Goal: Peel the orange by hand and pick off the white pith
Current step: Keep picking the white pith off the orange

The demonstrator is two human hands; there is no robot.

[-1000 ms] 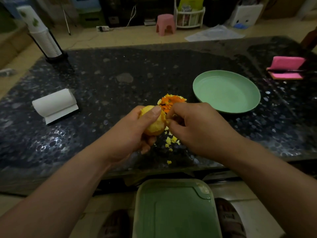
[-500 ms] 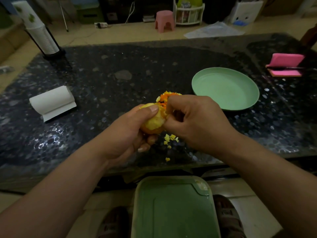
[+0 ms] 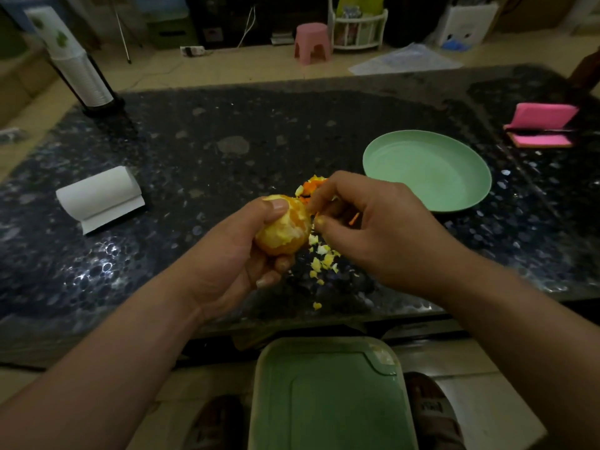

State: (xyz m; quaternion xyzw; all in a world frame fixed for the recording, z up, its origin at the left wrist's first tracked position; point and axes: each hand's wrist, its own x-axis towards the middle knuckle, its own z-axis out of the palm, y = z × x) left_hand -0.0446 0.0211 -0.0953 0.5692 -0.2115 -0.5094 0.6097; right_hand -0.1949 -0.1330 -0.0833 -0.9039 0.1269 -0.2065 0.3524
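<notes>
Bare forearms (image 3: pixel 107 362), short pale nails on the fingers (image 3: pixel 274 207), dark strapped sandals (image 3: pixel 430 414) on both feet

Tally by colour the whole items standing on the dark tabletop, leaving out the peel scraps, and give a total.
White: 2, the paper roll and the cup stack
Green: 1, the plate
Pink: 1, the folded pink item
Total: 4

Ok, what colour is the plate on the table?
Pale mint green; the plate shows best in the head view.

Green plate (image 3: pixel 425 170), paper roll (image 3: pixel 97 196), cup stack (image 3: pixel 78 69) — on dark table (image 3: pixel 259 118), pink stool (image 3: pixel 312 40)
</notes>
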